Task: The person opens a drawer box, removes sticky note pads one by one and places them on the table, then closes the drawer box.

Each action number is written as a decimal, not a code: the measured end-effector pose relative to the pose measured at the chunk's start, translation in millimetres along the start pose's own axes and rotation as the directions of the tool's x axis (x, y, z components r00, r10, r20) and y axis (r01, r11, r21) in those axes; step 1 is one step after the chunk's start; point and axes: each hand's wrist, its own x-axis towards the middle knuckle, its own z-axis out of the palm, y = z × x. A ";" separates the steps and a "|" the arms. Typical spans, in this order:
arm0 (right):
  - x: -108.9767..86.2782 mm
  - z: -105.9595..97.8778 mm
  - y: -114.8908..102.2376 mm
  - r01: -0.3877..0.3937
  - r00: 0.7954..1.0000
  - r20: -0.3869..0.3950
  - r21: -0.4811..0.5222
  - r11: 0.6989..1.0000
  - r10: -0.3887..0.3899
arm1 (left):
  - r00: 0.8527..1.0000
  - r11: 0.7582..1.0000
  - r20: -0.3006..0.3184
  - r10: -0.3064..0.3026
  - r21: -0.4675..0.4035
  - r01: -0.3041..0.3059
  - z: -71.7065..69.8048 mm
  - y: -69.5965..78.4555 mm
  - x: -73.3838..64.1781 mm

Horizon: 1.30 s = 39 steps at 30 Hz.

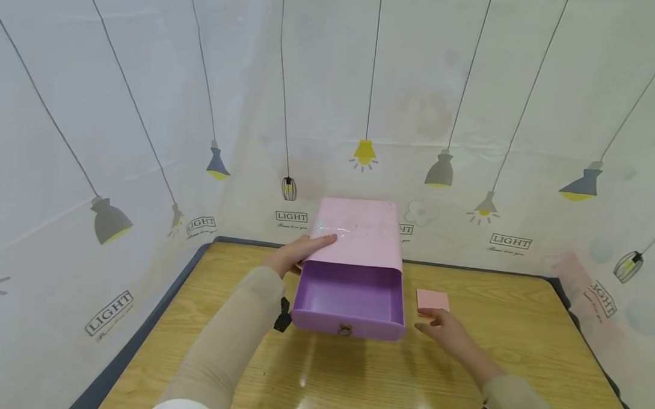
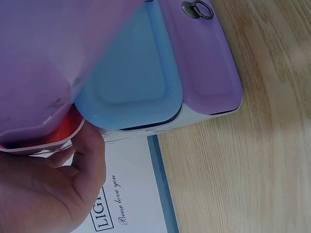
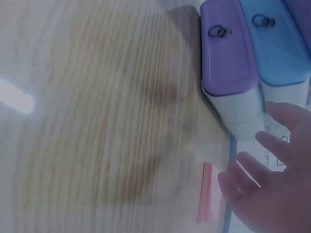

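A pink-topped drawer unit (image 1: 361, 233) stands at the back middle of the table. Its top purple drawer (image 1: 347, 327) is pulled out, showing the inside and a ring pull on the front. My left hand (image 1: 299, 251) holds the unit at its upper left edge, one finger lying across the top. In the left wrist view, bent fingers (image 2: 90, 155) touch the side just by the front rim. Right of the unit lies a small pink pad of paper (image 1: 432, 298). My right hand (image 1: 447, 335) hovers at the pad's near edge with loosely bent, spread fingers, holding nothing.
Below the pulled-out drawer are a closed blue drawer (image 2: 136, 73) and a closed purple drawer (image 2: 206, 63). The wooden table (image 1: 321, 379) meets a cloth backdrop (image 1: 331, 108) printed with lamps at the back and sides.
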 end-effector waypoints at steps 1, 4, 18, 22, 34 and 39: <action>-3.5 1.1 -2.2 0.000 1.000 0.003 0.004 1.000 0.000 | 1.000 1.000 0.001 0.000 0.001 0.000 0.3 -0.1 0.2; -12.1 4.1 -9.3 0.021 1.000 -0.003 0.016 1.000 -0.021 | 1.000 1.000 -0.002 0.001 0.005 -0.001 0.8 0.1 0.2; -40.9 9.3 -45.1 0.182 0.983 -0.004 0.146 0.972 -0.184 | 1.000 1.000 -0.008 0.003 0.018 -0.002 1.7 1.0 -2.0; -45.4 14.0 -54.1 0.233 0.973 -0.028 0.156 0.960 -0.231 | 1.000 1.000 -0.007 0.008 0.012 -0.008 1.4 -0.2 -0.9; -51.2 26.9 -72.1 0.188 0.980 -0.124 0.295 0.937 -0.158 | 1.000 1.000 -0.007 0.002 0.003 -0.002 0.7 -2.8 1.9; -51.4 28.1 -75.1 0.137 0.987 -0.129 0.401 0.906 -0.092 | 1.000 1.000 0.007 0.007 -0.007 -0.007 -0.1 -3.2 4.2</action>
